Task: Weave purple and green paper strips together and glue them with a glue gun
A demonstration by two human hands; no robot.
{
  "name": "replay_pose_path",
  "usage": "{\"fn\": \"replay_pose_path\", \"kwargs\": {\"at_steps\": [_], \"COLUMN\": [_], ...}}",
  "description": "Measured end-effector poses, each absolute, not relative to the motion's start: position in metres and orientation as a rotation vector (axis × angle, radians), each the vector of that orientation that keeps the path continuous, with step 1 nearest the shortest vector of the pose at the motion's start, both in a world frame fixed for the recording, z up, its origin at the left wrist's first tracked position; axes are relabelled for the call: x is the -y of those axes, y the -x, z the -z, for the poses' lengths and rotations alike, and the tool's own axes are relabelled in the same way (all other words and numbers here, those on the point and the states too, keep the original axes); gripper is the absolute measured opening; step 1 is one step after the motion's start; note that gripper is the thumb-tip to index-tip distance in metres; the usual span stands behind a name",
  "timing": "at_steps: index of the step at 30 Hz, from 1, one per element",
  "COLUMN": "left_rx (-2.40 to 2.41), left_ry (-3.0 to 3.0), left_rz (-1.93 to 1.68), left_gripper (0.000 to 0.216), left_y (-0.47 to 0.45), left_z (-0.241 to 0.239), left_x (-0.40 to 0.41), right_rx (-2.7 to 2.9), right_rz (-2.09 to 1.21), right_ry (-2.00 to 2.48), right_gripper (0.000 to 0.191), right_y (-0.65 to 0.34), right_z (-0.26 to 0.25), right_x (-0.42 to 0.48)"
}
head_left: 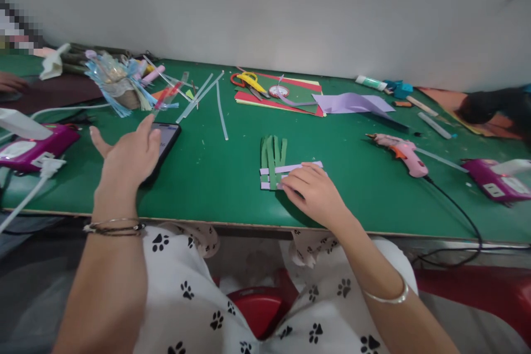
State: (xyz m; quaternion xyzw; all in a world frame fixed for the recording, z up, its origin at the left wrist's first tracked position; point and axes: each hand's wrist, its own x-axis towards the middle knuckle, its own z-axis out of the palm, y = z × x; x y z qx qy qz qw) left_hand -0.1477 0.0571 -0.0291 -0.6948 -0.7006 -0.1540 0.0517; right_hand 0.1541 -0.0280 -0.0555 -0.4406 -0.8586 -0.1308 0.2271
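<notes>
My right hand is closed at the right side of a small woven piece, its fingertips on the lilac paper strips. Green paper strips cross them, their loose ends pointing away from me. My left hand is over a phone, covering part of it. Its fingers are spread, and one points at the near end of a clear and red strip-like object. That object is blurred; whether the fingertip touches it I cannot tell.
A pink glue gun lies at right, its cord over the table edge. Purple power strips sit at both sides. Further back are glue sticks, scissors, coloured paper, lilac paper and a raffia-like bundle. Another person's hand shows far left.
</notes>
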Motion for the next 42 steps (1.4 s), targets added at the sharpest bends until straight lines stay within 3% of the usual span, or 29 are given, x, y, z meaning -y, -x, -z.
{"fn": "replay_pose_path", "kwargs": {"at_steps": [6,10,14,20,30,37,42], "left_rx": [1.773,1.405,1.148,1.165,1.277,1.342,1.307], "left_ry": [2.238,2.600,2.903,2.914,2.904,2.852,2.887], "left_rz": [0.864,0.796,0.619,0.516,0.550,0.539,0.507], "left_gripper": [0.041,0.023,0.021,0.030,0.037,0.023,0.028], "left_y": [0.113,0.063,0.036,0.034,0.030,0.026,0.029], "left_z": [0.034,0.043,0.053,0.060,0.061,0.061,0.059], "left_x": [-0.044,-0.021,-0.009,-0.006,-0.007,-0.007,-0.008], "right_rx": [2.027,2.066,2.225,2.296,2.240,2.246,2.248], "right_rz": [0.273,0.083,-0.090,-0.063,-0.158,-0.229,-0.191], "right_ry": [1.431,1.452,1.371,1.450,1.613,1.664,1.655], "right_gripper": [0.020,0.015,0.013,0.020,0.016,0.015,0.016], "right_y": [-0.172,-0.178,-0.178,-0.176,-0.164,-0.162,-0.163], "right_z": [0.051,0.049,0.050,0.055,0.057,0.053,0.055], "right_x": [0.028,0.028,0.030,0.032,0.024,0.025,0.026]}}
